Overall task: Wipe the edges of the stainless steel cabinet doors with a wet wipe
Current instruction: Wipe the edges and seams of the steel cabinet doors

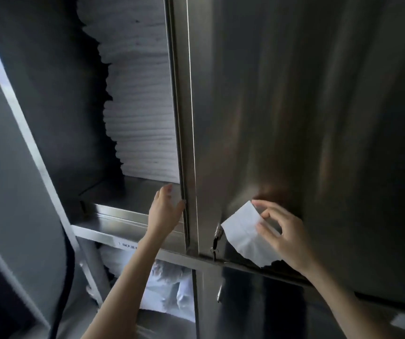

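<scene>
Head view, single frame. My right hand point(282, 238) pinches the wet wipe point(243, 233) between thumb and curled fingers point(267, 227). The wipe hangs against the lower left corner of the closed stainless steel door point(319, 118), just beside the latch point(217, 237) and just above the door's bottom edge. My left hand point(166, 211) is at the vertical door edge point(184, 143), fingers straight and slightly apart and holding nothing, thumb touching the edge strip. The compartment to the left stands open: a tall stack of white folded cloths point(142, 106) sits on the steel shelf point(123, 199). Small label point(126, 245) on the rail below the shelf, text unreadable. White bagged items point(167, 285) in the lower compartment, blurred.
</scene>
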The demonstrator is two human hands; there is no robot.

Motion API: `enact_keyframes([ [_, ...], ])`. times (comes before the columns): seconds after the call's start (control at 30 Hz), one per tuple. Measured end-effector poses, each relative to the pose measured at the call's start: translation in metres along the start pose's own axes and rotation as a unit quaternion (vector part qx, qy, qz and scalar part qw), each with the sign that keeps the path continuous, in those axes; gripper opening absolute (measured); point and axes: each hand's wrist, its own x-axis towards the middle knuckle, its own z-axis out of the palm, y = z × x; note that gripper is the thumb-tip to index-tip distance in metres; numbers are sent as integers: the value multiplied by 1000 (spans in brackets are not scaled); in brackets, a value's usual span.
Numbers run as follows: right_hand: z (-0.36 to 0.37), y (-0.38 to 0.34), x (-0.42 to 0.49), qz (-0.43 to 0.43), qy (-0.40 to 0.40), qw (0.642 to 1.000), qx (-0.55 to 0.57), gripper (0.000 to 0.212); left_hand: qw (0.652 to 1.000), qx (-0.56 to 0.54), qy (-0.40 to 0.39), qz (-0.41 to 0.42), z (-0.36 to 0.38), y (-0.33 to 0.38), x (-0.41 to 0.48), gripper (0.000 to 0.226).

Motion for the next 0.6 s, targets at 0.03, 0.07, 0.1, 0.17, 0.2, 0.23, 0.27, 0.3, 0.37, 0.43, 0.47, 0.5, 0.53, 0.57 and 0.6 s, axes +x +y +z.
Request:
enact_keyframes([
  [0.03,6,-4,2,7,11,1000,-1,11,999,-22,-17,18,0,-3,7,54],
  [0.07,12,-7,3,12,21,1000,-5,11,998,-44,-35,35,0,-5,12,51],
  [0.1,16,-9,3,18,28,999,-12,12,996,-59,-53,45,1,-7,16,48],
  [0.17,24,-15,1,34,34,999,-24,12,993,-68,-77,58,3,-7,21,35],
  [0.2,26,-16,0,44,33,998,-24,13,992,-67,-82,63,4,-7,23,28],
  [0.23,28,-18,-1,55,31,998,-23,14,992,-63,-83,68,5,-7,25,21],
  [0.27,29,-18,-1,64,29,997,-24,15,992,-55,-82,74,5,-7,25,16],
  [0.3,30,-20,-1,69,29,997,-28,16,993,-48,-79,79,5,-7,27,13],
  [0.37,31,-23,1,74,28,996,-40,15,993,-38,-69,82,3,-6,28,3],
  [0.43,30,-26,2,83,19,995,-47,13,995,-43,-52,72,1,-6,28,3],
  [0.47,30,-27,3,85,16,995,-47,13,996,-50,-48,64,-1,-7,27,2],
  [0.5,30,-29,4,83,16,995,-44,13,996,-54,-47,56,-3,-10,27,4],
  [0.53,30,-30,6,81,17,996,-40,13,996,-55,-47,47,-7,-13,28,4],
  [0.57,31,-32,7,78,16,996,-37,13,997,-56,-42,40,-11,-18,31,7],
  [0.6,32,-34,8,77,15,996,-34,14,997,-56,-33,33,-15,-23,34,12],
])
